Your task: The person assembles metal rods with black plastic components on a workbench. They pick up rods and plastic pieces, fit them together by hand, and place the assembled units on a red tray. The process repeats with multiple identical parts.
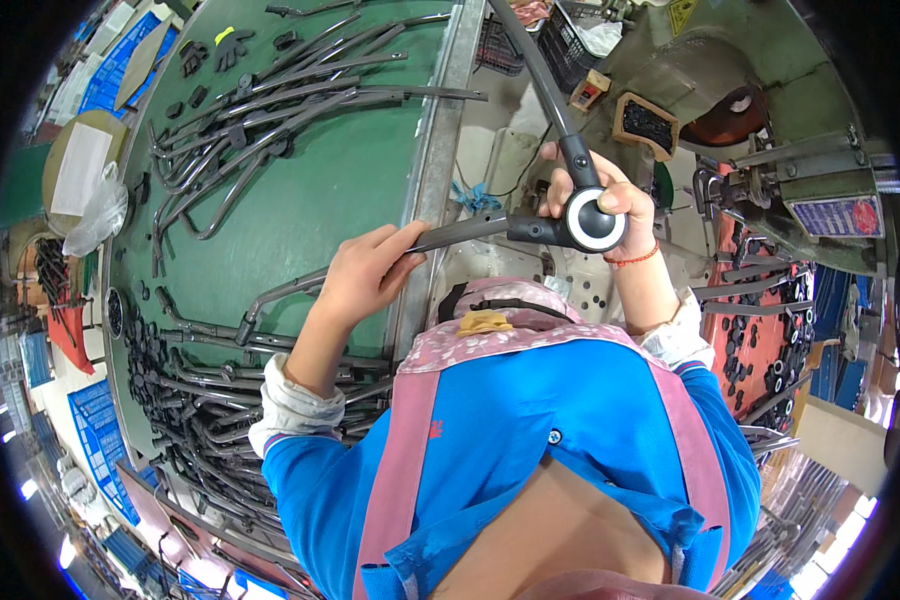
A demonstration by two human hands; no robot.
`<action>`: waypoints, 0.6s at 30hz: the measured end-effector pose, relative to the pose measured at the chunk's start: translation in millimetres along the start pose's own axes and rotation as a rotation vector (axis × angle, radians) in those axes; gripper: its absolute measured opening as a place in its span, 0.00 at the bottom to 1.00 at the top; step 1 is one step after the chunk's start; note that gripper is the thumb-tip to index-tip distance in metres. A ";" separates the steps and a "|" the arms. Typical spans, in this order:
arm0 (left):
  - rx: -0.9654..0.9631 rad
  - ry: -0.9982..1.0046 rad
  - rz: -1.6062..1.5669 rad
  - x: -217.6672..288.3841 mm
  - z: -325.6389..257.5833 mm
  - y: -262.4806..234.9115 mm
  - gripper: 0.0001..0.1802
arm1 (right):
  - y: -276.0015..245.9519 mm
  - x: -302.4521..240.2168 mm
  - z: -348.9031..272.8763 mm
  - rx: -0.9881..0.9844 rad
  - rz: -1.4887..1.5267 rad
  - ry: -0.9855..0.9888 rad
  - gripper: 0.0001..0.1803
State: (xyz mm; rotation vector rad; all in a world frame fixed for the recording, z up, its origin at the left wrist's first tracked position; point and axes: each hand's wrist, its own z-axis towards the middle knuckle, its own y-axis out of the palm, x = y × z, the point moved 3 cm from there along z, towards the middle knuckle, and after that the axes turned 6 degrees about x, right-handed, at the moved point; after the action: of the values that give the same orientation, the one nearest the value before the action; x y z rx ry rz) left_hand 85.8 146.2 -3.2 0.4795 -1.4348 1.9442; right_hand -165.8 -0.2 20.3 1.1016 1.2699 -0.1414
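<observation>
While the left hand [365, 272] is gripping a grey bent tube [450, 235] over the green tabletop's [310, 200] right edge, the right hand [600, 195] is clasping its round hinge joint [595, 220].

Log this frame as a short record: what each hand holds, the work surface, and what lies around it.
left hand: left hand grips the grey bent tube along its horizontal arm
right hand: right hand closed on the round black-and-white hinge joint where two tube arms meet
surface: green workbench
on bench: loose bent tubes at the far end, a denser tube pile near the person
also: black gloves; black parts on a red tray at right
</observation>
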 end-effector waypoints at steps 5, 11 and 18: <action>0.021 0.020 0.062 2.2 -4.9 -7.3 0.20 | 4.7 -1.6 -2.7 -0.029 0.101 -0.014 0.45; 0.052 0.099 0.171 7.5 -9.8 -9.9 0.22 | 6.0 0.5 -5.4 -0.037 0.140 0.008 0.46; 0.016 0.198 0.193 17.5 -7.7 -12.7 0.25 | 10.0 -4.8 -8.6 -0.083 0.206 0.070 0.46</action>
State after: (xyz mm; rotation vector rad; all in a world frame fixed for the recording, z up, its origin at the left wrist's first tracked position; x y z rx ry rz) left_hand 82.9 160.7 14.3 0.1534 -1.3810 2.0898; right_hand -167.1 8.9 30.8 1.1665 1.2052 0.1045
